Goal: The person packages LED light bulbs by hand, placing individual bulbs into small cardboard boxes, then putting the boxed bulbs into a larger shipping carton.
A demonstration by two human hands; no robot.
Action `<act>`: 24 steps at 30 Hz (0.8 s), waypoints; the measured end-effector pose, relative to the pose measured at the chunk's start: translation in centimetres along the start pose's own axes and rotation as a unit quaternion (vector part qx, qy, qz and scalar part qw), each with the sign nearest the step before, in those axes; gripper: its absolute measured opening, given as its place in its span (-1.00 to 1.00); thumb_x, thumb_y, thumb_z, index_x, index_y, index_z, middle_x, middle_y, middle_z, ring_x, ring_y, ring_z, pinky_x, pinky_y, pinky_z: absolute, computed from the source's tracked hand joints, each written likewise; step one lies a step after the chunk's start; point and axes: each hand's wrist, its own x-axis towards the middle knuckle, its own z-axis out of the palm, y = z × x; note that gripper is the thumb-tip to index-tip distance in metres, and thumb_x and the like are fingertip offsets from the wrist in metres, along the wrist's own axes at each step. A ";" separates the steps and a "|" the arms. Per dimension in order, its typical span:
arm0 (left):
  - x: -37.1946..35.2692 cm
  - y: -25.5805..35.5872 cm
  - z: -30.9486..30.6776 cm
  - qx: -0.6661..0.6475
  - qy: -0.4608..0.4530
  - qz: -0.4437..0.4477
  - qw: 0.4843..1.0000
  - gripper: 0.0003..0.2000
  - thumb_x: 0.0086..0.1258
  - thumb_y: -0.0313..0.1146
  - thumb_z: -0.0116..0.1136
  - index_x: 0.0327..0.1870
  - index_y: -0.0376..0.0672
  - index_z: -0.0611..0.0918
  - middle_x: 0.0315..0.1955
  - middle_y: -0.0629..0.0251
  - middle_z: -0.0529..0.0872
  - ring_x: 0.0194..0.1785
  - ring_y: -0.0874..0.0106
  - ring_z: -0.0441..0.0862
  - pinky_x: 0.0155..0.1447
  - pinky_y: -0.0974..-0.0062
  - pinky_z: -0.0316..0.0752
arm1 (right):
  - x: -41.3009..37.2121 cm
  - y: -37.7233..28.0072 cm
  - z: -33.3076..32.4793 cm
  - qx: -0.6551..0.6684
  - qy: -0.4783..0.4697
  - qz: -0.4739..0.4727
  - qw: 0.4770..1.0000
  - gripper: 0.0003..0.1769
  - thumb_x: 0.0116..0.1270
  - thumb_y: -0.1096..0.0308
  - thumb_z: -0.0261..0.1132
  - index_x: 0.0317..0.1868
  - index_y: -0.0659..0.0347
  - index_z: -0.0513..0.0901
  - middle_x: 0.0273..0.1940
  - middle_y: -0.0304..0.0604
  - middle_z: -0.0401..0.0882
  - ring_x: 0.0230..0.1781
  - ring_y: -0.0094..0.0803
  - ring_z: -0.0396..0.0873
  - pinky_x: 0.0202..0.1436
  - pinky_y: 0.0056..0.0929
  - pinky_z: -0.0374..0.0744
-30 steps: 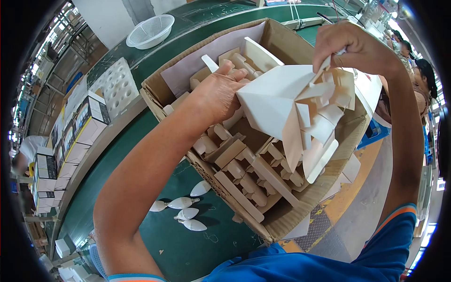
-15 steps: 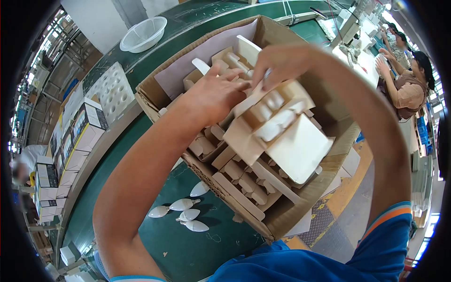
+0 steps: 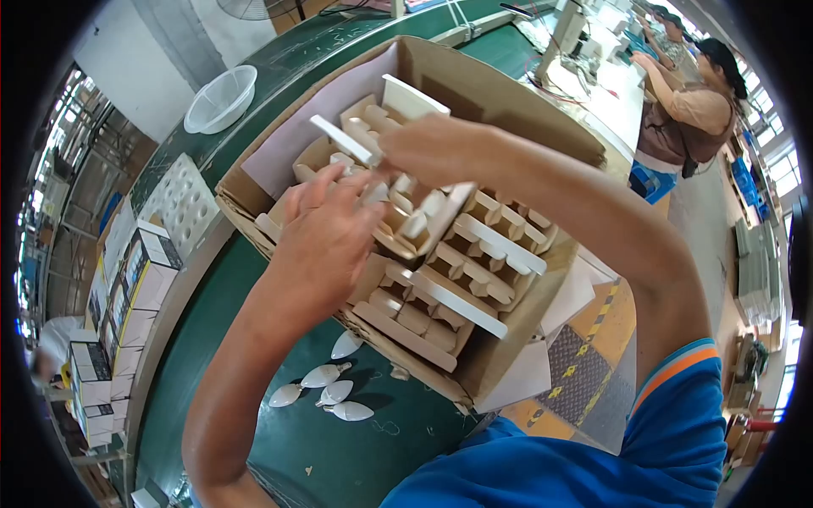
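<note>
Adjusting, it seems, a white-and-tan cardboard divider (image 3: 416,225) in the large brown carton (image 3: 508,95) at centre, the left hand (image 3: 326,233) half-curled, the right hand (image 3: 428,148) blurred, neither hold readable, calls for careful alignment next.

Lowered the carton (image 3: 415,222) from aloft at 2 o'clock into the middle of the box (image 3: 508,93), filling the dark gap there. Swung the right hand (image 3: 419,151) from 1 o'clock to 12, close beside the left hand (image 3: 334,229), itself shifted from 10 toward 9. Turned the view, bringing in a fan (image 3: 246,7) at 11 o'clock.
</note>
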 end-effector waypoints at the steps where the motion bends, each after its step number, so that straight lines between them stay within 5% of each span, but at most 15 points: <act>1: -0.2 0.5 -0.3 -0.010 0.006 -0.025 1.000 -0.62 0.17 -0.56 0.11 0.06 -0.11 0.57 0.20 0.19 0.42 0.37 0.13 0.20 0.36 0.16 0.06 | -0.5 -0.5 -1.6 0.062 -0.017 0.055 0.996 -0.72 0.04 0.41 0.34 -0.17 0.17 0.71 -0.26 -0.01 0.65 -0.19 -0.16 0.63 -0.19 -0.26 0.58; 7: -2.8 4.5 -2.1 -0.091 0.161 0.055 0.981 -0.75 0.17 -0.52 0.13 -0.11 -0.10 0.65 -0.04 0.16 0.58 0.09 0.08 0.45 0.18 0.18 0.30 | -11.0 -1.3 -2.6 0.234 0.279 0.030 0.931 -0.78 0.17 0.40 0.32 -0.16 0.27 0.69 -0.27 -0.15 0.68 -0.28 -0.35 0.62 -0.14 -0.41 0.56; 11: -6.3 8.5 -0.1 -0.176 0.290 0.066 0.939 -0.80 0.15 -0.54 0.13 -0.21 -0.10 0.66 -0.26 0.14 0.65 -0.15 0.08 0.55 -0.06 0.27 0.48 | -21.9 -7.4 2.0 0.344 0.291 0.187 0.873 -0.71 0.07 0.35 0.43 -0.14 0.14 0.72 -0.32 -0.17 0.66 -0.34 -0.44 0.59 -0.23 -0.48 0.54; 14: -10.4 10.2 2.6 -0.297 0.392 -0.029 0.870 -0.84 0.13 -0.56 0.12 -0.28 -0.12 0.66 -0.30 0.15 0.65 -0.20 0.08 0.57 -0.14 0.32 0.51 | -24.7 -12.7 6.6 0.300 0.159 0.205 0.918 -0.39 -0.14 0.24 0.55 0.00 0.21 0.63 -0.34 -0.15 0.53 -0.34 -0.35 0.55 -0.26 -0.39 0.53; 18: -14.6 13.7 5.0 -0.376 0.273 -0.068 0.883 -0.76 0.07 -0.69 0.09 -0.30 -0.14 0.66 -0.34 0.17 0.65 -0.22 0.17 0.59 -0.17 0.37 0.51 | -23.5 -19.3 9.5 0.181 0.052 0.304 0.934 -0.03 -0.29 0.10 0.61 0.22 0.22 0.45 -0.14 -0.08 0.40 -0.16 -0.18 0.48 -0.17 -0.32 0.46; 24: -23.8 17.4 7.5 -0.416 0.123 -0.145 0.889 -0.72 0.06 -0.72 0.13 -0.24 -0.16 0.68 -0.30 0.24 0.66 -0.20 0.27 0.60 -0.13 0.44 0.47 | -21.8 -21.1 11.2 -0.005 0.019 0.305 0.952 0.01 -0.38 0.18 0.59 0.20 0.31 0.43 -0.13 -0.07 0.40 -0.14 -0.15 0.50 -0.12 -0.28 0.54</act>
